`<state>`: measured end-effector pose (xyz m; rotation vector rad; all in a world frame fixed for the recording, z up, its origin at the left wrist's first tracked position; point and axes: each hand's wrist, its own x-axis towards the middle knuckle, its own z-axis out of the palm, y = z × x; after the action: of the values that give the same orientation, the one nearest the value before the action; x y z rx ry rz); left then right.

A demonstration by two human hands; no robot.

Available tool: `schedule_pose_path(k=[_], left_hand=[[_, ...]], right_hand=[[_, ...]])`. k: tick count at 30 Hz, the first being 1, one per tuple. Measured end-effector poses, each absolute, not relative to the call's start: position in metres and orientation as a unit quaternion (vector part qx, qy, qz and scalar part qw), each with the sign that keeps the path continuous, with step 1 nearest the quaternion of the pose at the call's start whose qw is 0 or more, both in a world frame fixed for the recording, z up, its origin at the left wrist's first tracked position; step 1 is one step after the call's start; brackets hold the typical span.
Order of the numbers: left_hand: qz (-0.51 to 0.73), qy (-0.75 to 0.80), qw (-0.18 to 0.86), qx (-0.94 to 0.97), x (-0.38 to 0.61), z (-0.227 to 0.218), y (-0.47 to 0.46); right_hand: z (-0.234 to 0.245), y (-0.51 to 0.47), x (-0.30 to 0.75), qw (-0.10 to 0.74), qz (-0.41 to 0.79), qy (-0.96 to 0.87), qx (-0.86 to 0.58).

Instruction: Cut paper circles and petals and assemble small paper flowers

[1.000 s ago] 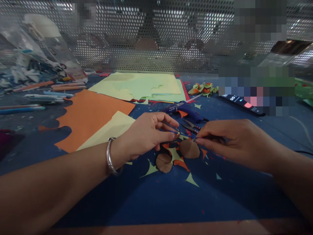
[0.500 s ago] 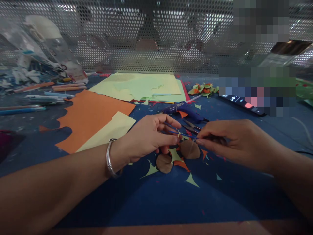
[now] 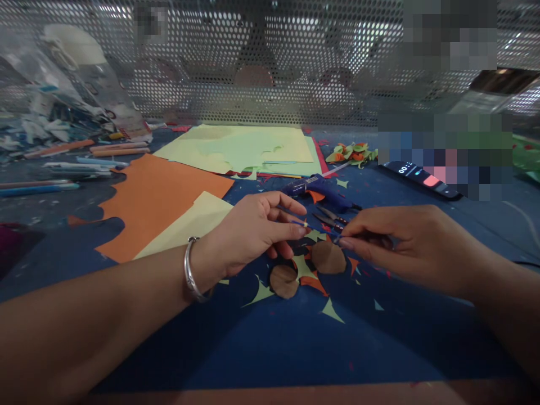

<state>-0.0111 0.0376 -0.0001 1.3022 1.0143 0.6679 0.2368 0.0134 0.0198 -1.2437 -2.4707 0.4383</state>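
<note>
A thin blue stick (image 3: pixel 320 230) stretches between my two hands over the blue table. My right hand (image 3: pixel 392 242) pinches its right end between thumb and forefinger. My left hand (image 3: pixel 257 230), a silver bangle at the wrist, has its thumb and a finger closed around the left part, with the forefinger raised above. At the left thumb tip shows a small pale bit (image 3: pixel 305 224), too small to name. Below lie two brown discs, a larger one (image 3: pixel 329 257) and a smaller one (image 3: pixel 284 281), among green and orange paper scraps (image 3: pixel 333 310).
Behind my hands are scissors (image 3: pixel 329 218) and a blue glue gun (image 3: pixel 324 188). Orange paper (image 3: pixel 164 197) and pale yellow sheets (image 3: pixel 253 140) lie to the left and back. A phone (image 3: pixel 422 179), a pile of cut paper (image 3: pixel 353 153) and a perforated metal panel (image 3: pixel 253 101) are farther off.
My left hand has shifted slightly up and left, and the pale bit has moved with it. The right hand stays nearly in place.
</note>
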Motion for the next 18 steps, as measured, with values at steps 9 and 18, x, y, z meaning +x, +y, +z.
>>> schedule_pose_path(k=[9,18], left_hand=[[0.362,0.482,0.597,0.530,-0.0111,0.0013,0.0418],[0.494,0.476,0.544,0.483,-0.0109,0.0001,0.0434]], right_hand=[[0.0213,0.0133,0.2386,0.176,0.150,-0.860,-0.455],[0.0139,0.0156,0.2440,0.152,0.191,-0.840,-0.485]])
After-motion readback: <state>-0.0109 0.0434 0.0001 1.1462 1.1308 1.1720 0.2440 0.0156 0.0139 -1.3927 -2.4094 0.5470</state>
